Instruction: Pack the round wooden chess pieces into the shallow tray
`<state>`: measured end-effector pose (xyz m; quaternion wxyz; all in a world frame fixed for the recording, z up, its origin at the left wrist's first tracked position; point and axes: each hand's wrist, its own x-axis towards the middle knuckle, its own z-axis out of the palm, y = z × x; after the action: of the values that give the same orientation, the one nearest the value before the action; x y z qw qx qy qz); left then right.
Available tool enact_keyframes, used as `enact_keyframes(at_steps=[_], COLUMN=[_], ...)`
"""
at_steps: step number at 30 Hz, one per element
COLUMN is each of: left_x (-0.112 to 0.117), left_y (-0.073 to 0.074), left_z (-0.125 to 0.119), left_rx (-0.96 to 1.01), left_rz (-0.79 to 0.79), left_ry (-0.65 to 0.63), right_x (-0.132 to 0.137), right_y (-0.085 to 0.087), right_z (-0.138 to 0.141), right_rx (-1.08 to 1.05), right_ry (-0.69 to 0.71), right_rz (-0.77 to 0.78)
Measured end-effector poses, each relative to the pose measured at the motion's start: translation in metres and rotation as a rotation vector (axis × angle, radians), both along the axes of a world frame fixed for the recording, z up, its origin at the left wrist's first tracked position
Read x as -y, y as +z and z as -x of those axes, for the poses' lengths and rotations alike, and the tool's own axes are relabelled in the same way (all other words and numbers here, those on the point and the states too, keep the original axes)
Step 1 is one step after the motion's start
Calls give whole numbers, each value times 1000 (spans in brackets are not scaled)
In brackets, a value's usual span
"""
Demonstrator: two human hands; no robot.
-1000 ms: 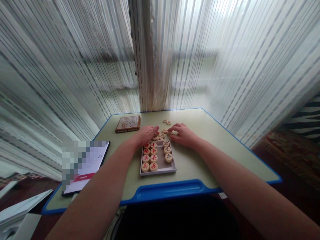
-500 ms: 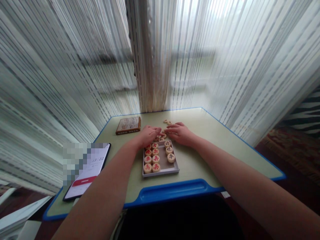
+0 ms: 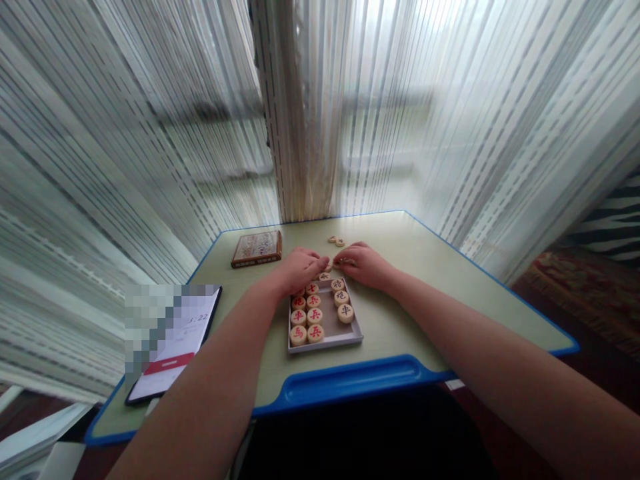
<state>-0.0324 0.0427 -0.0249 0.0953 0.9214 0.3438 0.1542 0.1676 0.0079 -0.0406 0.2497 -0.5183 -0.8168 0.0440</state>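
A shallow grey tray [image 3: 330, 341] lies on the small table and holds several round wooden chess pieces [image 3: 314, 317] with red characters. My left hand [image 3: 297, 268] and my right hand [image 3: 363, 263] rest at the tray's far end. Their fingertips meet over a small pile of loose pieces [image 3: 325, 274] there. Both hands have their fingers curled and pinched together. What each hand grips is hidden by the fingers. Two more loose pieces [image 3: 337, 241] lie further back on the table.
The table [image 3: 430, 267] is pale green with a blue rim and a blue groove [image 3: 345, 379] at its near edge. A brown box lid [image 3: 257, 247] lies at the back left. A phone [image 3: 170, 347] lies at the left. Sheer curtains hang close behind and beside the table.
Both hands have drawn together over the loose pieces at the tray's far end. The fingers went from spread to pinched. The view has shifted slightly.
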Motion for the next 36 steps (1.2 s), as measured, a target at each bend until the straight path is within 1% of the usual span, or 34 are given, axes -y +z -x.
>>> enact_keyframes(at_steps=[5,8,11,15,20,24,26,30,32,36], left_x=[0,-1,0,0,-2,1,4,8,8,6], left_y=[0,0,0,-1,-1,1,3,7,8,5], left_z=[1,0,0,-1,-1,0,1,2,3,4], left_rx=[24,50,36,37,78,143,166,144,130,112], left_rz=[-30,2,30,5,-44,11,55,139,142,89], left_ry=[-3,-27,-37,-47,9,60,74,51,52,73], right_x=[2,2,2,3,-3,-11,-14,-13,-11,-12], right_y=[1,0,0,1,1,-4,-6,-6,-5,-4], right_z=[1,0,0,-1,-4,-10,-12,-11,-10,-9], right_rx=[1,15,-2,-23,-56,-80,-58,-7,-11,-32], right_ry=[-72,-68,-43,-30,-114,-196,-202,-179,-191,-204], right_rz=[-36,-29,-22,-11,-9,14,60,135,129,74])
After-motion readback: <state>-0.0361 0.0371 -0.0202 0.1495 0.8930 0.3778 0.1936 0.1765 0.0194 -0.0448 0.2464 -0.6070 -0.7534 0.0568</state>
